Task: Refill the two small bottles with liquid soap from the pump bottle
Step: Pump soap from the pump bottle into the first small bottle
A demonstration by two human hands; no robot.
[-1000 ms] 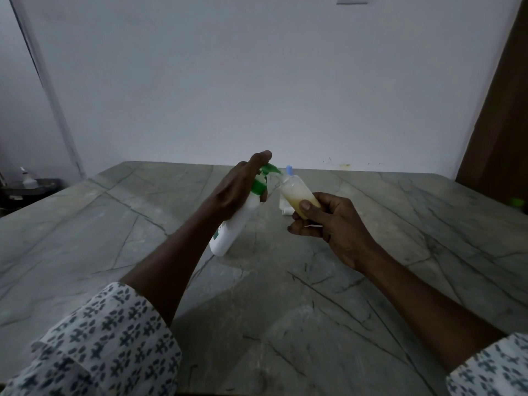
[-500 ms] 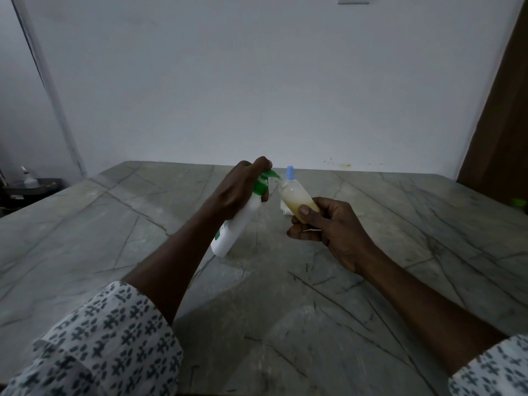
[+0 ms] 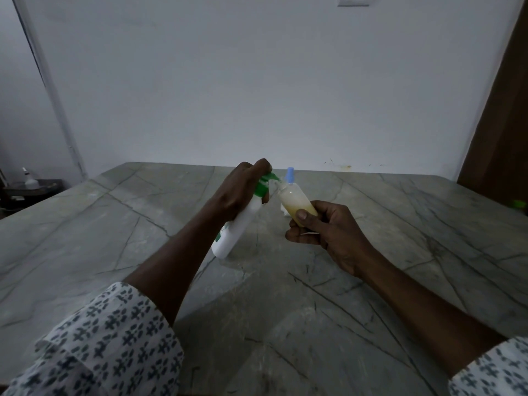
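Head view, one entry. Pump bottle: white, green pump head, tilted with its base on the worktop; our left hand is wrapped round its neck, fingers closed over the pump. Small bottle: just right of the pump spout, tilted toward it, partly full of yellowish soap, clamped low in our right hand. We judge it light, soft-walled, slippery if soaped; best held at the lower body. Second small bottle: mostly hidden behind.
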